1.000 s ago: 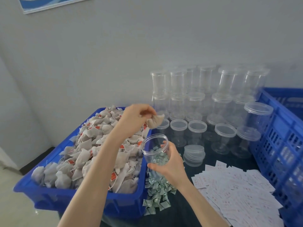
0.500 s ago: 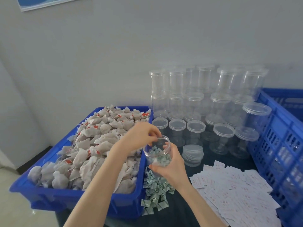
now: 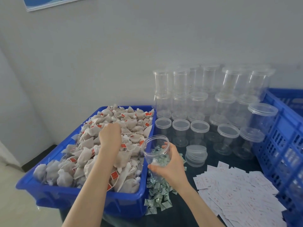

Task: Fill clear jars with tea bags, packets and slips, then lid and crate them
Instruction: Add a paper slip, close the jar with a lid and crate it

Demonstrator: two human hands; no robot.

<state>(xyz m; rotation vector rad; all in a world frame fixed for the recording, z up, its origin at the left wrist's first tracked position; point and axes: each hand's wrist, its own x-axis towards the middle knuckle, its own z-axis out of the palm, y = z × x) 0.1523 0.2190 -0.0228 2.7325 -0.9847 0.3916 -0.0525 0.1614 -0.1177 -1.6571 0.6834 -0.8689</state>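
We steady the open jar (image 3: 155, 154) in the right hand (image 3: 170, 164), grip grasping it beside the blue bin (image 3: 49, 192); left hand (image 3: 110, 138) digs among tea bags (image 3: 127, 163), its grip apparently closing. Take few.

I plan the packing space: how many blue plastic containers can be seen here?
2. One blue bin holds the tea bags at left; one slotted blue crate stands at the right edge, partly out of frame. Others may be hidden.
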